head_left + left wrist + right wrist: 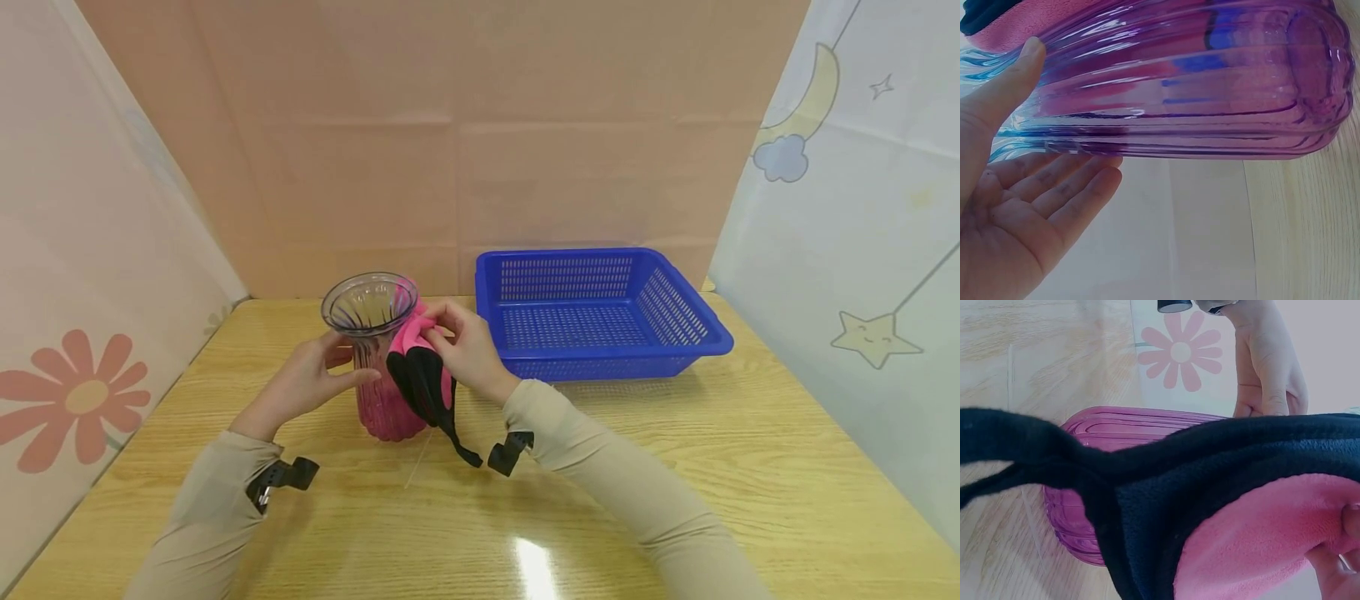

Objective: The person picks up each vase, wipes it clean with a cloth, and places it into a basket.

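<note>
A clear-to-pink ribbed glass vase (393, 408) stands upright on the table. My left hand (318, 375) is curved round its left side near the neck; in the left wrist view the thumb and fingers of this hand (1029, 187) lie on either side of the vase (1210, 94). With thumb and fingertips, my right hand (468, 346) pinches a pink and black cloth (423, 375) against the vase's right side by the rim. A black strap end hangs from the cloth, which fills much of the right wrist view (1254, 531) and hides part of the vase (1075, 519).
To the right of the vase, a blue plastic basket (600, 367) sits at the back of the wooden table (360, 533). A thin pale line runs over the tabletop in front of the vase. Patterned sheets hang at both sides, a plain one behind.
</note>
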`<state>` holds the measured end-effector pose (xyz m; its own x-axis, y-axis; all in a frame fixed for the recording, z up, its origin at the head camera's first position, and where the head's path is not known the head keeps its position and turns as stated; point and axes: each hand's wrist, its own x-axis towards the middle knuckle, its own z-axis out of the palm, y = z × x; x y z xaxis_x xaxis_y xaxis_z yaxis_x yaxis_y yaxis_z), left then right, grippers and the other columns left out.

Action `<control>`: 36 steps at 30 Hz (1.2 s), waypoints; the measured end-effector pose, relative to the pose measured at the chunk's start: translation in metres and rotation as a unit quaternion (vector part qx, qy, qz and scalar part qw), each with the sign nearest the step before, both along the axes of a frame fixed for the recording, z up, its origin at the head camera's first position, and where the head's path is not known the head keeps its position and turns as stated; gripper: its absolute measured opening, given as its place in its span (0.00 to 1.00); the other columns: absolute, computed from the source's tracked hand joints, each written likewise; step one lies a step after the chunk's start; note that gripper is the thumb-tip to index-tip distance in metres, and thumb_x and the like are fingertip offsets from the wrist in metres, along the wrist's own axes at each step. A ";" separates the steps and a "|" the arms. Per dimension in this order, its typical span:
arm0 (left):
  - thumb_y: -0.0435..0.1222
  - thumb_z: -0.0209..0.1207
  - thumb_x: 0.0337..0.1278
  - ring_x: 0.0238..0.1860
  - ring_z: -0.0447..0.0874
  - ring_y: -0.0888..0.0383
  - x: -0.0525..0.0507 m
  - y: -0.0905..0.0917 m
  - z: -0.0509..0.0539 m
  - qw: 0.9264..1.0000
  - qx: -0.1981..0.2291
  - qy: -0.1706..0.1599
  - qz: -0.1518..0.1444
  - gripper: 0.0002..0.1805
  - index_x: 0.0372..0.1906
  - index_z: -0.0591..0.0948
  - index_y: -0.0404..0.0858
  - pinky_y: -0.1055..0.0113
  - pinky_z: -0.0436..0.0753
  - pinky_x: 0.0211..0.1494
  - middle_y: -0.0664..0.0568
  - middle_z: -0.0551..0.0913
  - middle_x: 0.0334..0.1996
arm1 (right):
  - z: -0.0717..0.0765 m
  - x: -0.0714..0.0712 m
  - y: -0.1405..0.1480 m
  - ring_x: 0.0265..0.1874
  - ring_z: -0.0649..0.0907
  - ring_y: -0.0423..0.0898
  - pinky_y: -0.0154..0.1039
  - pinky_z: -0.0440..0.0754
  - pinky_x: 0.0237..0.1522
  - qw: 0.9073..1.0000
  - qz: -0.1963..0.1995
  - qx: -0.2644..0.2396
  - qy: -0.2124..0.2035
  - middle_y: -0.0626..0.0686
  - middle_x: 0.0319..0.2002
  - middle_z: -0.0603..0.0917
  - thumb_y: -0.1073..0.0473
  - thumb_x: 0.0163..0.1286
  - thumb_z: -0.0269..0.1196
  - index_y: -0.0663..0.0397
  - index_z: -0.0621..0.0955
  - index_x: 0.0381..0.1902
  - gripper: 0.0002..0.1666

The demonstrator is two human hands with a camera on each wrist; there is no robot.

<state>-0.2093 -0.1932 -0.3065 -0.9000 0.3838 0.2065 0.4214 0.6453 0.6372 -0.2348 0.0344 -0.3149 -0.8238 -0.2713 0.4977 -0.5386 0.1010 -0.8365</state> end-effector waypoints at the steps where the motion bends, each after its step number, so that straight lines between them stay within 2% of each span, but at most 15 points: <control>1: 0.43 0.63 0.54 0.54 0.77 0.34 0.000 0.000 0.000 1.000 -0.001 0.000 0.000 0.36 0.65 0.64 0.33 0.46 0.79 0.56 0.31 0.76 0.55 | -0.001 0.000 0.000 0.47 0.83 0.58 0.42 0.84 0.48 1.000 0.001 0.001 0.002 0.66 0.42 0.82 0.76 0.61 0.58 0.69 0.76 0.39 0.07; 16: 0.42 0.63 0.54 0.55 0.76 0.34 0.001 -0.001 0.003 1.000 -0.002 -0.017 -0.005 0.37 0.66 0.63 0.33 0.45 0.78 0.57 0.32 0.75 0.56 | -0.008 0.000 0.001 0.46 0.84 0.56 0.39 0.85 0.45 0.999 0.003 0.039 0.008 0.66 0.42 0.83 0.75 0.61 0.58 0.67 0.76 0.35 0.05; 25: 0.43 0.64 0.53 0.56 0.76 0.34 0.001 0.000 0.000 1.000 0.007 -0.024 0.005 0.38 0.67 0.63 0.34 0.46 0.77 0.57 0.31 0.74 0.58 | -0.016 0.000 0.003 0.43 0.83 0.56 0.38 0.85 0.46 0.999 0.013 0.043 0.003 0.66 0.39 0.83 0.76 0.61 0.58 0.69 0.76 0.36 0.05; 36: 0.45 0.64 0.53 0.57 0.75 0.34 0.001 0.002 0.001 0.999 0.006 -0.042 0.020 0.39 0.66 0.63 0.32 0.47 0.78 0.57 0.30 0.72 0.59 | -0.021 0.002 0.005 0.42 0.84 0.55 0.38 0.85 0.45 0.998 0.003 0.066 0.011 0.66 0.38 0.84 0.75 0.61 0.59 0.69 0.76 0.35 0.04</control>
<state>-0.2083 -0.1916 -0.3052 -0.9291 0.3444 0.1344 0.3400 0.6534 0.6763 -0.2331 0.0397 -0.3364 -0.8110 -0.3410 0.4754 -0.5578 0.2053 -0.8042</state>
